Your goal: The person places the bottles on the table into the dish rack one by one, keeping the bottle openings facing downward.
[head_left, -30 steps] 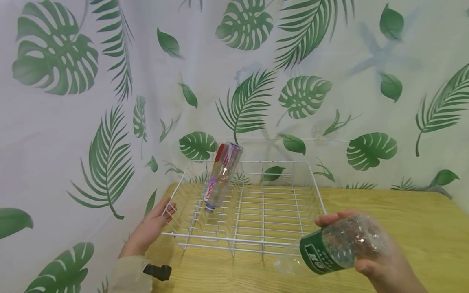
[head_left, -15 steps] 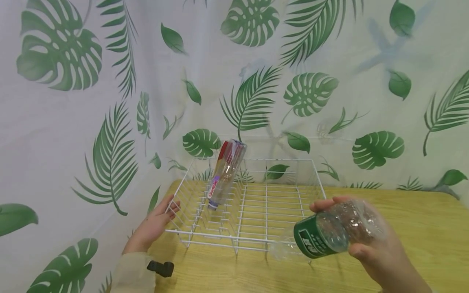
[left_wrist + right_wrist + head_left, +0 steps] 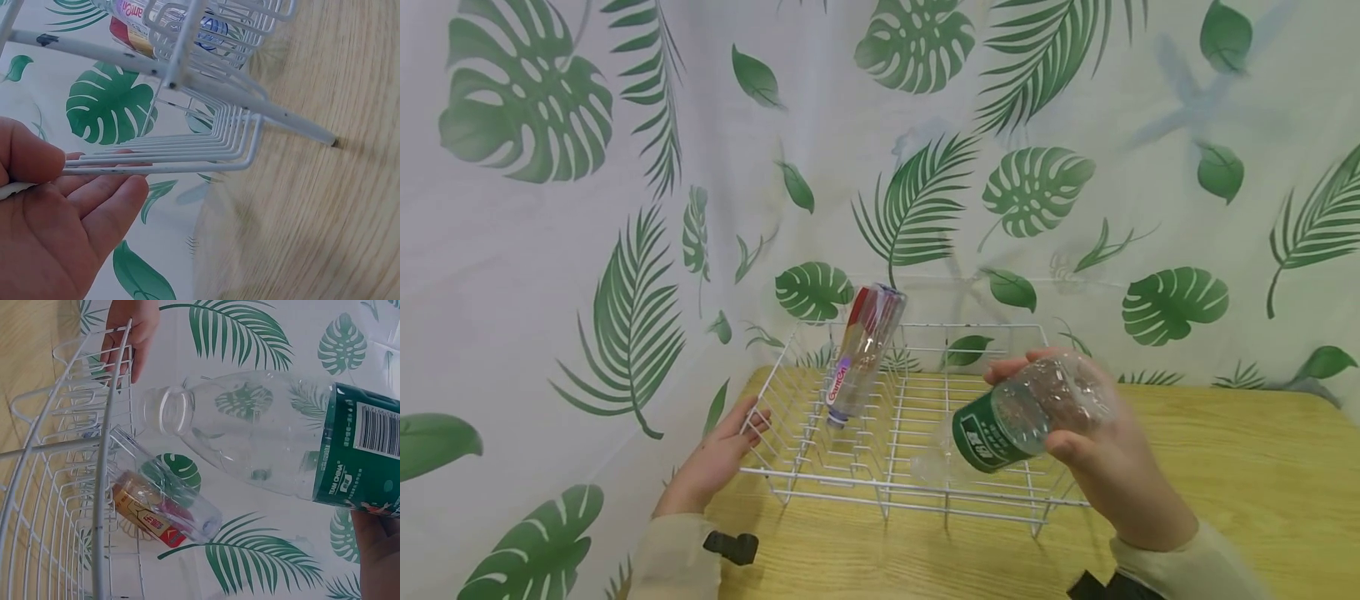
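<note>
My right hand (image 3: pixel 1116 454) grips a clear plastic bottle (image 3: pixel 996 429) with a green label round its base end. Tilted, its open neck points left and down over the right part of a white wire dish rack (image 3: pixel 917 486). On the rack's left side, my left hand (image 3: pixel 718 454) holds the wire rim, thumb on one side and fingers on the other in the left wrist view. A second clear bottle (image 3: pixel 867 354), with a red and yellow label, leans neck-down between the rack's wires. The right wrist view shows the held bottle's neck (image 3: pixel 165 411) without a cap.
The rack stands on a wood-grain table (image 3: pixel 1225 475). Behind and to the left hangs a white curtain (image 3: pixel 820 108) printed with green leaves. Dark straps (image 3: pixel 730 547) sit at both wrists.
My right hand has carried the green-labelled bottle left and upward, from the rack's front right corner to over its right part. My left hand stays at the rim, and the leaning bottle keeps its place.
</note>
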`<state>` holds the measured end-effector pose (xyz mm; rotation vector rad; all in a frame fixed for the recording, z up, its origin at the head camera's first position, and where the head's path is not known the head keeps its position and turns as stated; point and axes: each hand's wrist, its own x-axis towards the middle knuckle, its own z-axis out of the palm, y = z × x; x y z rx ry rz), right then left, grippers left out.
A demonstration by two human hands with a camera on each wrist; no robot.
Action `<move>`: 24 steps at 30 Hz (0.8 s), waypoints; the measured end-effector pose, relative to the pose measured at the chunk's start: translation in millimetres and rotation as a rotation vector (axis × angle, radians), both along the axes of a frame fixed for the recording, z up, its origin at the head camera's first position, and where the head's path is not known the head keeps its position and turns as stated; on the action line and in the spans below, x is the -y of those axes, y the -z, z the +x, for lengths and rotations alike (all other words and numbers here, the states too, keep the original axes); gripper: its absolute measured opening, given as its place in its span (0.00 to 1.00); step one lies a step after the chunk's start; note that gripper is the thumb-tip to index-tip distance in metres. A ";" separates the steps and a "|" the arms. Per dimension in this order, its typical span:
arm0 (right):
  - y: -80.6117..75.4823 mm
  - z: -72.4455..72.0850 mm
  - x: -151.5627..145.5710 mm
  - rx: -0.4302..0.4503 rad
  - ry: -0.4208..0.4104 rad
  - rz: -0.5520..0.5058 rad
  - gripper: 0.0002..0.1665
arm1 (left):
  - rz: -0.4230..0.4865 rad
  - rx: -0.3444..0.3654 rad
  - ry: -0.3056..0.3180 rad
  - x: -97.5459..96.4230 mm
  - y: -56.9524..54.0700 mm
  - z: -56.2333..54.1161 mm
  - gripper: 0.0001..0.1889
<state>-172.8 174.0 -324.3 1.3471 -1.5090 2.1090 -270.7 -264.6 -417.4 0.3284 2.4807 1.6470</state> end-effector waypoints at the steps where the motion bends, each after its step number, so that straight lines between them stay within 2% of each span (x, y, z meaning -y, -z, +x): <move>1: -1.2 -2.7 2.8 0.009 0.013 0.008 0.37 | 0.000 0.002 -0.002 -0.2 -0.1 0.0 0.32; 6: -9.7 -14.3 17.8 0.065 0.091 0.050 0.38 | 0.008 0.010 -0.008 -0.8 0.4 0.8 0.32; 11: -17.0 -29.8 37.7 0.121 0.145 0.103 0.43 | 0.021 -0.001 0.004 0.8 2.8 -0.3 0.32; 15: -17.2 -43.8 53.4 0.181 0.150 0.153 0.46 | 0.039 -0.007 0.006 1.6 4.9 -2.6 0.33; 21: -13.8 -67.7 73.6 0.254 0.285 0.319 0.41 | 0.029 -0.016 0.005 1.0 4.0 -3.3 0.32; 24: -10.2 -81.4 86.9 0.317 0.311 0.357 0.41 | 0.028 -0.014 0.001 1.0 3.8 -3.8 0.32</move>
